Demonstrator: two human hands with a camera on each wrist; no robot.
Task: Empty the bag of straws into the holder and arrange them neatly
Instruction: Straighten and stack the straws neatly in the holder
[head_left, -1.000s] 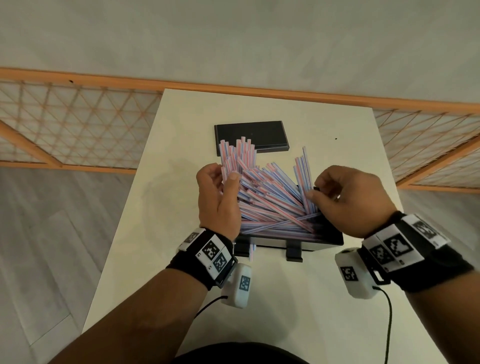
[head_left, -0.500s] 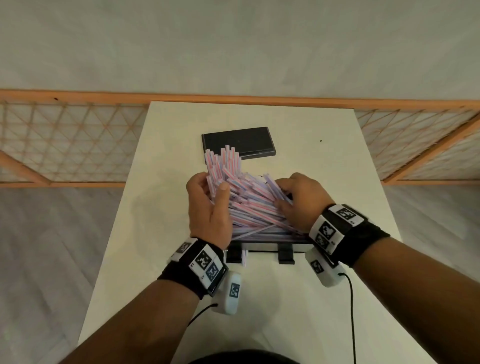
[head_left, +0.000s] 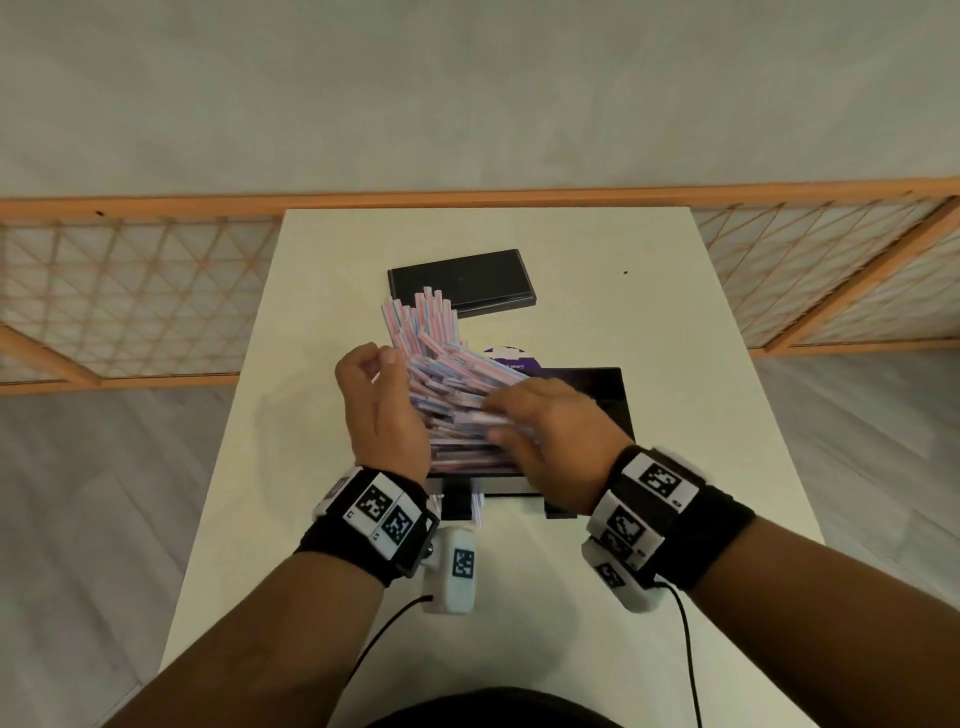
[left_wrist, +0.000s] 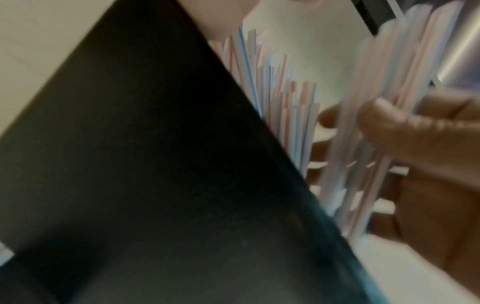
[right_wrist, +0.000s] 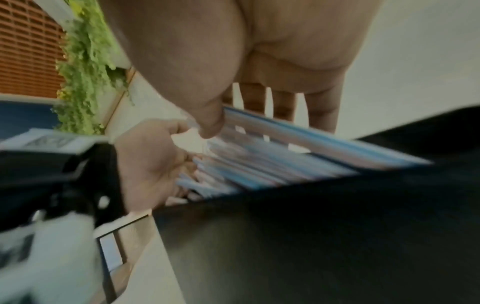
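Straws (head_left: 441, 374): a pink, blue and white striped heap in the left end of the black holder (head_left: 608, 400), fanned and leaning; the far ends jut up past the holder's back edge, towards the table's far side.
Holder: stands near the middle of the white table (head_left: 311, 364) on black feet; its right end shows bare dark inside.
Left hand (head_left: 384, 410): at the heap's left side, fingers curled around a bunch of straws, thumb on top; the left wrist view shows thumb and fingers pinching blurred straws.
Right hand (head_left: 540, 431): lies over the right part of the heap, fingers stretched leftwards and flat on the straws, blurred; in the right wrist view the thumb (right_wrist: 210, 123) presses the top of the stack.
Change: half a second ago the right hand cupped the heap's right edge; it now reaches further left across it, and more of the holder's right end is uncovered. A second ago straws stood splayed at the right end; none stand there now.
Behind: a flat black lid (head_left: 462, 280) lies on the table beyond the straws; a purple-printed packet (head_left: 511, 358) peeks out behind the heap.
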